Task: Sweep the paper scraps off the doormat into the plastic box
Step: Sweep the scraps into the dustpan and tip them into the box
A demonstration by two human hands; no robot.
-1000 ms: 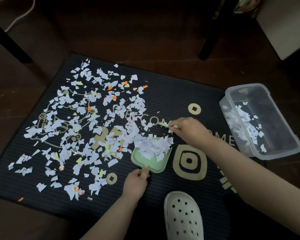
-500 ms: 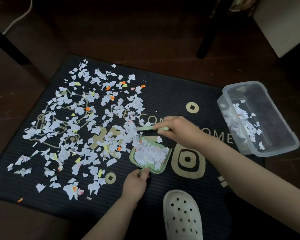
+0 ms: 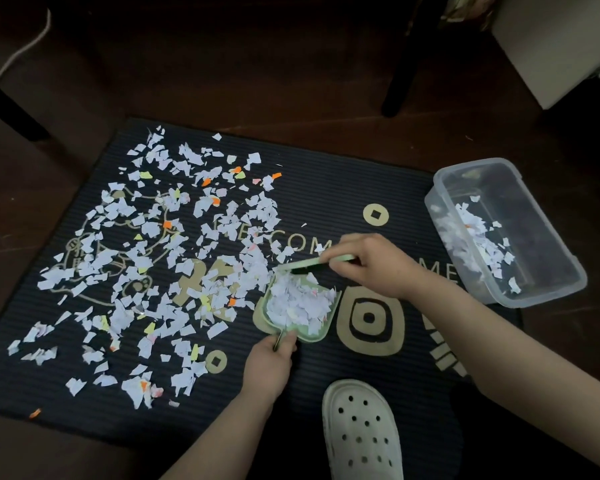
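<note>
Gripped brush in right hand, pinched dustpan handle in left hand near front edge of doormat; risked spilling heaped paper scraps if tipped before reaching plastic box.

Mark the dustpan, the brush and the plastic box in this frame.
dustpan (image 3: 310, 336), head view, green rear rim by the handle.
brush (image 3: 305, 264), head view, pale green back.
plastic box (image 3: 541, 244), head view, bare floor inside.

scraps on doormat, box right
</note>
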